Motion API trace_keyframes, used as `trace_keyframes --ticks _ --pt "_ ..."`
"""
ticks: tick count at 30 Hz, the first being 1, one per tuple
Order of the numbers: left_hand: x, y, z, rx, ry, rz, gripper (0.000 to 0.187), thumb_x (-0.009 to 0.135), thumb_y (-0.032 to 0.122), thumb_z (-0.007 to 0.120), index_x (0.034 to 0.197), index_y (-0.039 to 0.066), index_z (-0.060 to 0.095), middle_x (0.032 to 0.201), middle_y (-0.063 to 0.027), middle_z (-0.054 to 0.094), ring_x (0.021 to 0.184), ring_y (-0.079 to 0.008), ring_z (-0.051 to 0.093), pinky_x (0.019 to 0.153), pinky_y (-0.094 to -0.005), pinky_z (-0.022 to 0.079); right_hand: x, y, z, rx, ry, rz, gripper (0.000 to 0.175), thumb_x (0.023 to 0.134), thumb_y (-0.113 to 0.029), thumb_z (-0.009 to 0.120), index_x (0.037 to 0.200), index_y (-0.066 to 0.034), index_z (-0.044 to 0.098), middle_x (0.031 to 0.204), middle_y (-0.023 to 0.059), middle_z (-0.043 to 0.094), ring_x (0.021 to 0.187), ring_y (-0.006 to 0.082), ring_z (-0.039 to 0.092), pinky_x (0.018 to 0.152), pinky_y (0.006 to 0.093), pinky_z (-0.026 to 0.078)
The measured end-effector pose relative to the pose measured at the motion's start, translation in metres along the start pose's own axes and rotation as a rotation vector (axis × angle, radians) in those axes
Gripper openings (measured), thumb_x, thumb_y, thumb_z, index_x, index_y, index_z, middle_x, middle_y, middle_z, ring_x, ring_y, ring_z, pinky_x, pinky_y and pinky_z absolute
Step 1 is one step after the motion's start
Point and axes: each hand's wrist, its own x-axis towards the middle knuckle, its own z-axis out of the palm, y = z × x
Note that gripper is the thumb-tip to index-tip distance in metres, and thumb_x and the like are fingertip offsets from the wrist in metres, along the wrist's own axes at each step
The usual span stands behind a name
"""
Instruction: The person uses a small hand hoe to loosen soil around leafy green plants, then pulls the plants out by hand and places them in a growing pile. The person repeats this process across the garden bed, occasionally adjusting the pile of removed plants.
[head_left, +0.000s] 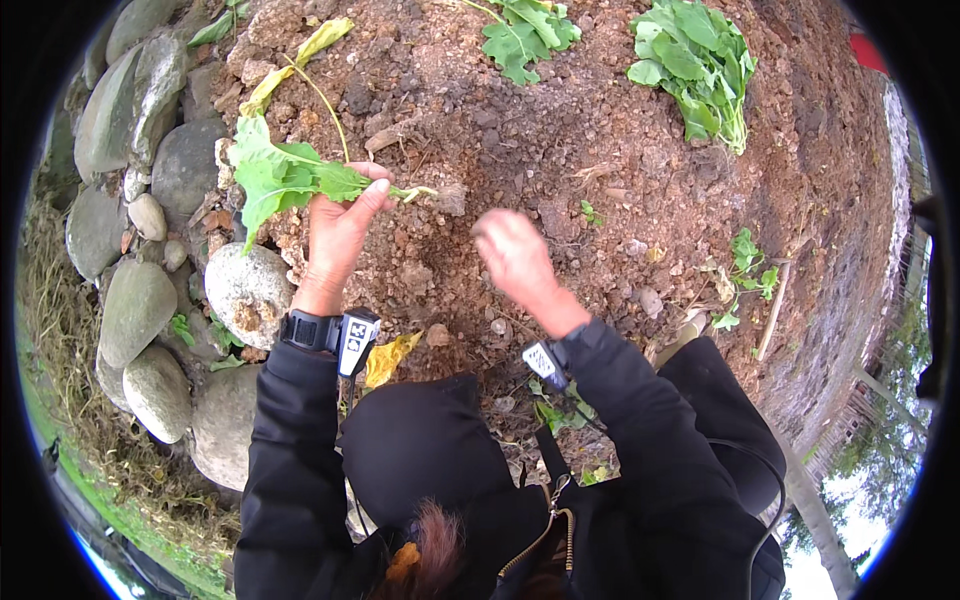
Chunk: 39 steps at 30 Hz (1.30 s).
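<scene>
My left hand (346, 217) grips a leafy green plant (281, 174) by its stem, with the leaves pointing left and the pale root end to the right. A thin stalk with yellowed leaves (326, 39) rises beside the same fingers; whether they hold it is unclear. To the right, my right hand (514, 259) hovers blurred over the loose brown soil (427, 262), its fingers curled. No object shows in it, but the blur hides the fingertips. A bunch of green leafy plants (694, 67) lies on the soil at the upper right, and another leafy green plant (525, 34) lies at the top middle.
Rounded stones (139, 311) line the bed on the left, with a speckled stone (247, 289) near my left wrist. A yellow leaf (391, 358) lies before my knee. Small green plants (746, 262) and a thin stick (774, 311) are at the right.
</scene>
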Motion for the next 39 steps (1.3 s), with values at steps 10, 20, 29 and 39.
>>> trace_keyframes --ticks 10,20,29,39 --pt "0.019 -0.012 0.030 0.103 -0.026 0.031 0.012 0.085 0.011 0.064 0.094 0.002 0.063 0.092 -0.0052 0.064 0.075 -0.0129 0.062 0.070 -0.0266 0.052 -0.052 0.015 -0.009 -0.045 -0.183 0.117 0.027 0.080 -0.025 0.064 0.098 -0.0038 0.061 0.108 0.0157 0.055 0.096 0.0292 0.052 0.081 0.0418 0.045" --pt "0.023 -0.029 0.047 0.173 -0.050 0.028 0.012 0.085 0.008 0.064 0.096 0.005 0.062 0.083 0.0012 0.061 0.073 -0.0074 0.056 0.068 -0.0228 0.047 -0.032 0.003 -0.046 0.048 -0.587 0.115 0.034 0.077 -0.011 0.062 0.110 -0.0068 0.059 0.106 0.0168 0.057 0.093 0.0284 0.055 0.079 0.0386 0.053" --pt "0.023 -0.051 0.081 0.289 -0.131 0.183 0.009 0.087 0.008 0.061 0.096 0.007 0.059 0.088 0.0034 0.059 0.083 -0.0092 0.054 0.078 -0.0251 0.044 -0.022 0.050 0.009 -0.165 -0.315 0.331 0.049 0.078 -0.025 0.068 0.118 -0.0017 0.052 0.124 0.0181 0.048 0.112 0.0346 0.045 0.095 0.0426 0.040" --pt "0.019 -0.109 0.108 -0.542 -0.355 -0.309 0.028 0.091 0.017 0.055 0.115 0.004 0.053 0.111 -0.0102 0.058 0.100 -0.0218 0.056 0.086 -0.0320 0.047 -0.057 0.033 0.014 -0.232 -0.202 0.244 0.051 0.074 -0.023 0.068 0.119 -0.0025 0.052 0.125 0.0178 0.047 0.112 0.0356 0.044 0.095 0.0456 0.037"
